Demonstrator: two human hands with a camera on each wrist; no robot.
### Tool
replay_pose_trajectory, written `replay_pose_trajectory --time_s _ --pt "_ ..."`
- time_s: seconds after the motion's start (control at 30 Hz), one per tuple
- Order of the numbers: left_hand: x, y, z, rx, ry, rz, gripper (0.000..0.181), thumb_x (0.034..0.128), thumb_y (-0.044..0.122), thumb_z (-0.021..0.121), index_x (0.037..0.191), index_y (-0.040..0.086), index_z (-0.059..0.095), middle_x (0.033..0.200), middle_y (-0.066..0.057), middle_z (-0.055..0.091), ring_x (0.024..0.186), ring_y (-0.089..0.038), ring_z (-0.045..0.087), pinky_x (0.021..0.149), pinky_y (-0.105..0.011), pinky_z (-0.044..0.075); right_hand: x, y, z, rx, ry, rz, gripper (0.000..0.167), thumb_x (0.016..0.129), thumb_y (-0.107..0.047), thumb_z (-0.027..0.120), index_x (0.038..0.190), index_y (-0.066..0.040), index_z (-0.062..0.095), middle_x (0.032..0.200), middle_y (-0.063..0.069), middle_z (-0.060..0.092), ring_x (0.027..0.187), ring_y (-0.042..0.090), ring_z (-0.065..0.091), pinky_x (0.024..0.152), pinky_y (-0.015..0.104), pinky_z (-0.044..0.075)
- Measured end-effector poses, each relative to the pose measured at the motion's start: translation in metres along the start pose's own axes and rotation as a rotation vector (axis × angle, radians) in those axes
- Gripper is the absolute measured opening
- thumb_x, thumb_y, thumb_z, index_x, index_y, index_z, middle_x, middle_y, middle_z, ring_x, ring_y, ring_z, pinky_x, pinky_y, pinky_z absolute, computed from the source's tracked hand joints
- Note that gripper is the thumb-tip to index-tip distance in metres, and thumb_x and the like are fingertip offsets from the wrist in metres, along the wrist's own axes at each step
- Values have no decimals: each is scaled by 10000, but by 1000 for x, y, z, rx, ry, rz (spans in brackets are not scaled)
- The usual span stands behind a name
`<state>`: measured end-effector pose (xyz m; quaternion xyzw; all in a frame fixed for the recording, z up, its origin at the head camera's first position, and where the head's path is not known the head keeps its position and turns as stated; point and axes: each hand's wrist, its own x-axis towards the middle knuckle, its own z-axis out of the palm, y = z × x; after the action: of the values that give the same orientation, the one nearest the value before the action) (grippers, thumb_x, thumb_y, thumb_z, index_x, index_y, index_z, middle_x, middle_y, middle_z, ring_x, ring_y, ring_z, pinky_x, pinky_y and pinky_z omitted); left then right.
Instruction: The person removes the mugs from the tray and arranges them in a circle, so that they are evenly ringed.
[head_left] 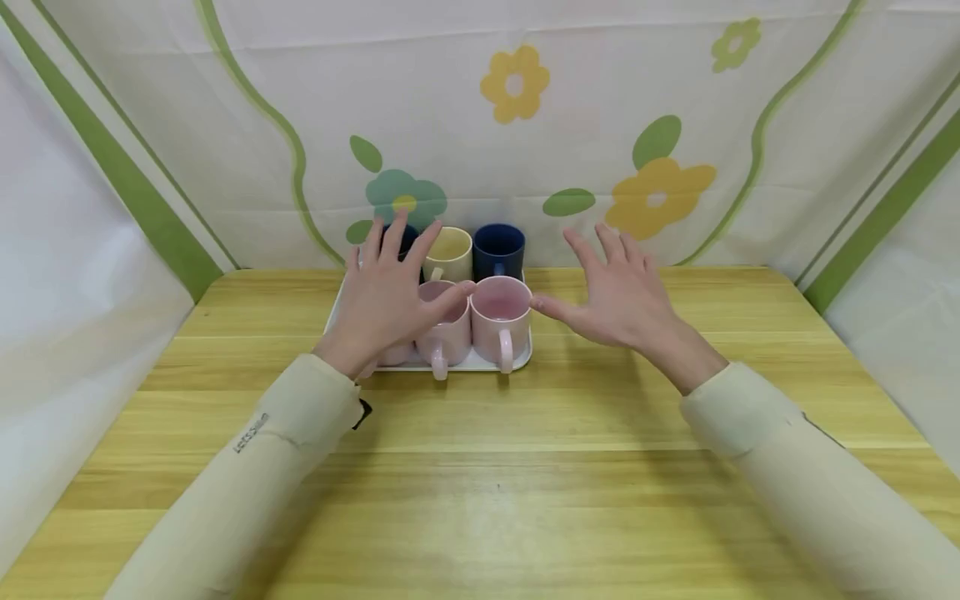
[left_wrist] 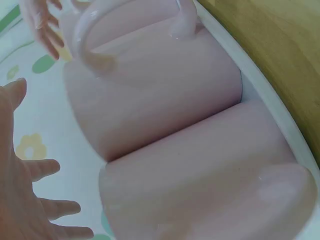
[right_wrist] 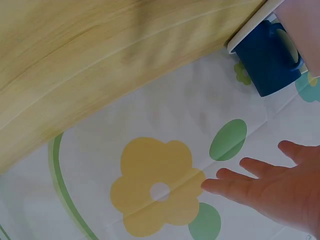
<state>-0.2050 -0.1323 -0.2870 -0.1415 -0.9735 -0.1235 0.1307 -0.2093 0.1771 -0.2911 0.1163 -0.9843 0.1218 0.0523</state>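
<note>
While the left grip point(head_left: 386, 302) and right grip point(head_left: 626, 302) are held spread-fingered with nothing grasped, the upright front-right pink mug point(head_left: 489, 335) on the white tray point(head_left: 474, 363) is flanked by both in the head view. From the left wrist, adjoining pink mugs point(left_wrist: 170, 90) are seen, rims toward that grip; from the right wrist, a navy mug point(right_wrist: 264, 60) is seen, untouched.

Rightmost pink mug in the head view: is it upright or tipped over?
Upright: the rightmost pink mug stands on the white tray, its open mouth facing up.
</note>
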Motion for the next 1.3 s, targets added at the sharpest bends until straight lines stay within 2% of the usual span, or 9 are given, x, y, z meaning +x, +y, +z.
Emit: replay_pose_trajectory --time_s 0.17,0.27,0.4,0.67,0.8,0.97,1.17,1.23,1.3 --pt "-14 -9 -7 -79 29 -7 915 936 723 623 1685 302 311 1786 -135 182 1625 -477 178 1246 -749 212 -6 2 -3 62 46 -28 1074 870 -889 531 1711 -296 222 1772 178 194 1598 507 213 1238 731 254" --pt "-21 -15 -8 -152 38 -39 873 958 698 617 1674 281 341 1779 -125 213 1630 -439 191 1254 -738 208 -8 2 -4 95 72 -48 1030 892 -846 560 1698 -271 275 1733 166 291 1565 466 301 1167 717 375" --pt "-31 -24 -7 -229 63 -81 839 974 714 584 1658 272 381 1762 -124 269 1620 -417 242 1262 -717 238 -12 1 -5 146 98 -70 955 919 -791 590 1666 -244 353 1647 156 414 1479 417 411 1098 669 450" --pt "-50 -45 -2 -435 119 -129 728 1005 572 638 1626 241 451 1739 -98 336 1604 -385 294 1255 -704 269 -21 -1 0 263 105 -87 810 958 -684 635 1582 -188 488 1582 106 525 1460 363 465 1164 610 407" --pt "-59 -59 0 -580 121 -151 650 1039 481 637 1612 223 472 1684 -96 429 1555 -373 380 1241 -670 314 -24 0 6 341 69 -153 733 973 -562 697 1560 -165 513 1543 99 571 1387 353 545 1132 583 460" --pt "-70 -76 1 -745 112 -277 572 1091 450 557 1601 200 488 1641 -73 502 1501 -281 467 1212 -547 404 -26 0 15 447 10 -210 652 984 -446 737 1526 -143 539 1435 97 634 1287 320 621 1035 551 553" --pt "-79 -95 3 -1003 72 -438 598 1098 543 488 1569 175 514 1565 -52 572 1313 -63 549 1102 -278 473 -32 -6 22 610 -57 -146 466 989 -383 756 1337 -111 608 1265 72 699 1173 249 676 993 472 603" --pt "-82 -100 5 -1114 66 -477 548 1085 561 507 1507 217 565 1470 26 633 1276 -55 563 1071 -264 478 -33 -8 23 675 -79 -132 391 998 -344 752 1280 -106 622 1217 74 707 1132 229 680 960 407 612" --pt "-85 -106 6 -1208 58 -517 496 1070 571 535 1456 265 587 1366 116 651 1298 -87 555 1129 -298 454 -33 -10 25 740 -102 -127 335 1005 -294 749 1245 -89 636 1181 90 707 1096 223 676 925 347 606"
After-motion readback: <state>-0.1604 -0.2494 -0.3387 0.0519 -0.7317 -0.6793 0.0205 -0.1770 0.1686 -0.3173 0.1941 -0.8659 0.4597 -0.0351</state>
